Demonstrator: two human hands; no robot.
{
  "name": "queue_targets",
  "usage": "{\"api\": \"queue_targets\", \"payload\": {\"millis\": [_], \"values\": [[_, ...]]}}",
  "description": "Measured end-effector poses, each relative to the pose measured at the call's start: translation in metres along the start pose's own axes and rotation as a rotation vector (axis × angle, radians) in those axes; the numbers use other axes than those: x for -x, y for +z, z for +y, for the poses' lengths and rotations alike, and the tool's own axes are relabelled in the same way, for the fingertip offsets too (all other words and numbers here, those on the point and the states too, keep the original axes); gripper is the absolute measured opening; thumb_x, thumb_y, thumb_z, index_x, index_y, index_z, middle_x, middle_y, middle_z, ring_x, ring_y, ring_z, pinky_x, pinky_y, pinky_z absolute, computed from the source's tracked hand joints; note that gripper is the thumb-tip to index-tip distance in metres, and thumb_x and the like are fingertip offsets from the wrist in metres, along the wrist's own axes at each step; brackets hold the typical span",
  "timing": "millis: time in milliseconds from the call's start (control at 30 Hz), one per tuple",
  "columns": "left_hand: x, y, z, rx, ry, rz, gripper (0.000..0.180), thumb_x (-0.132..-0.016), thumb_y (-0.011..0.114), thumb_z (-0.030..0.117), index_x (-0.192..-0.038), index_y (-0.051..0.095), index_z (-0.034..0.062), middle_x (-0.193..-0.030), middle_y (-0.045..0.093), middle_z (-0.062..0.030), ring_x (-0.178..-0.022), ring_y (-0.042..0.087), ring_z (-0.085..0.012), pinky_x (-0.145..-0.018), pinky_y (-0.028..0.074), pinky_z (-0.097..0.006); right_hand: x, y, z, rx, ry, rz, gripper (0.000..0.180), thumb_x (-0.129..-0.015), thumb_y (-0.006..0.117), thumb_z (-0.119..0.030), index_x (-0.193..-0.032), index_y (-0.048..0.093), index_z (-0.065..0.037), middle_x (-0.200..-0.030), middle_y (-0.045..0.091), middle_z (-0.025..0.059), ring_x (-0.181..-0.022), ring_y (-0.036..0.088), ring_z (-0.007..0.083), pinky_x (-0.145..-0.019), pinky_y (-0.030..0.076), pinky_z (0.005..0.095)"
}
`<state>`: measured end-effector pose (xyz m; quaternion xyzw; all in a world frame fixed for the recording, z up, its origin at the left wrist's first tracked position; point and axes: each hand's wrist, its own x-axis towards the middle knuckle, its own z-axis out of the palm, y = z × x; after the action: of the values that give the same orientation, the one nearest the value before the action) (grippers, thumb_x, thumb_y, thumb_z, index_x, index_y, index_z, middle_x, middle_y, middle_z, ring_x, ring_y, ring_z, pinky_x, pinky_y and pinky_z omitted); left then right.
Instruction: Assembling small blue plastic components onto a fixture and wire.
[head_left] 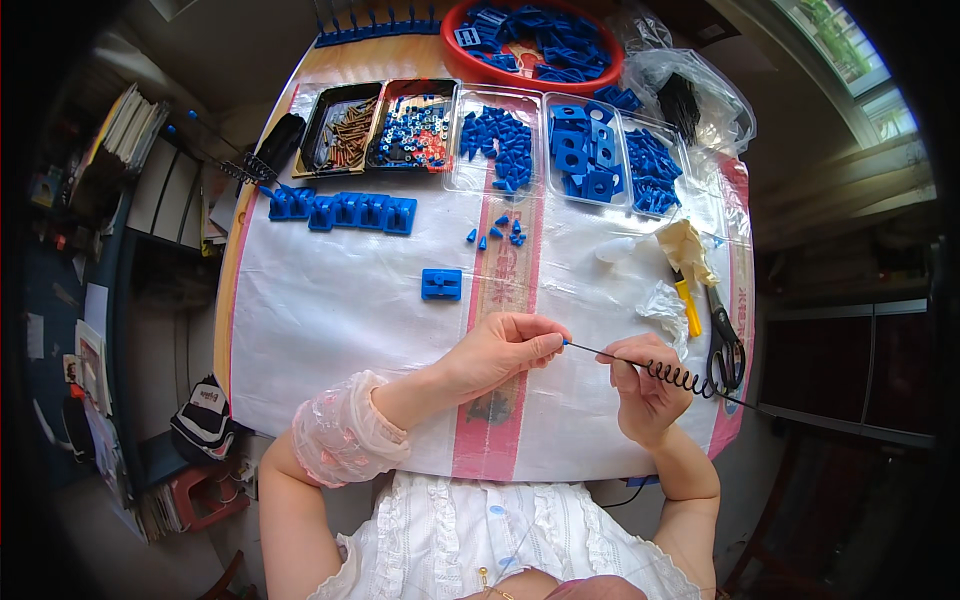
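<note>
Near the table's front edge, my right hand (648, 385) is closed around a thin black wire with a coiled spring section (682, 377). The wire's straight end points left toward my left hand (520, 343). Thumb and fingertips of that hand are pinched on a small blue plastic tip (566, 342) at the wire's end; most of the tip is hidden by the fingers. A blue plastic block (441, 284) with a raised middle lies beyond my left hand. Several loose blue cone-shaped pieces (497, 232) are scattered farther back.
Trays of brass-coloured screws (352, 135), small nuts (412, 135) and blue parts (497, 148) line the back, before a red basin (455, 55). A row of blue blocks (362, 212) lies left. A yellow-handled tool (688, 305) and black scissors (727, 350) lie right.
</note>
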<state>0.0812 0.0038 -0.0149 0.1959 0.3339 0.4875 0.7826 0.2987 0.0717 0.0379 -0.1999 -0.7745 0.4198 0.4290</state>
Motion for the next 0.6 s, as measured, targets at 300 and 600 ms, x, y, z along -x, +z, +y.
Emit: {"api": "queue_targets", "payload": {"millis": [300, 600], "values": [[-0.0006, -0.0013, -0.0011, 0.018, 0.007, -0.010, 0.021, -0.105, 0.066, 0.014, -0.121, 0.071, 0.0003, -0.101, 0.068, -0.0016, -0.091, 0.060, -0.0093, -0.084, 0.051, -0.024, 0.0005, 0.0004, 0.0001, -0.007, 0.002, 0.009, 0.019, -0.094, 0.065, 0.012, -0.108, 0.061, 0.002, -0.090, 0.074, 0.0181, -0.083, 0.073, 0.0246, -0.074, 0.058, 0.0322], [0.0002, 0.0005, 0.0009, -0.004, 0.002, 0.002, 0.021, -0.105, 0.067, 0.014, -0.120, 0.071, 0.0003, -0.100, 0.067, -0.0013, -0.091, 0.060, -0.0092, -0.083, 0.050, -0.023, 0.0006, 0.0008, 0.0008, 0.003, -0.009, -0.002, 0.020, -0.093, 0.067, 0.012, -0.110, 0.061, 0.002, -0.091, 0.074, 0.0184, -0.083, 0.073, 0.0247, -0.073, 0.058, 0.0316]]}}
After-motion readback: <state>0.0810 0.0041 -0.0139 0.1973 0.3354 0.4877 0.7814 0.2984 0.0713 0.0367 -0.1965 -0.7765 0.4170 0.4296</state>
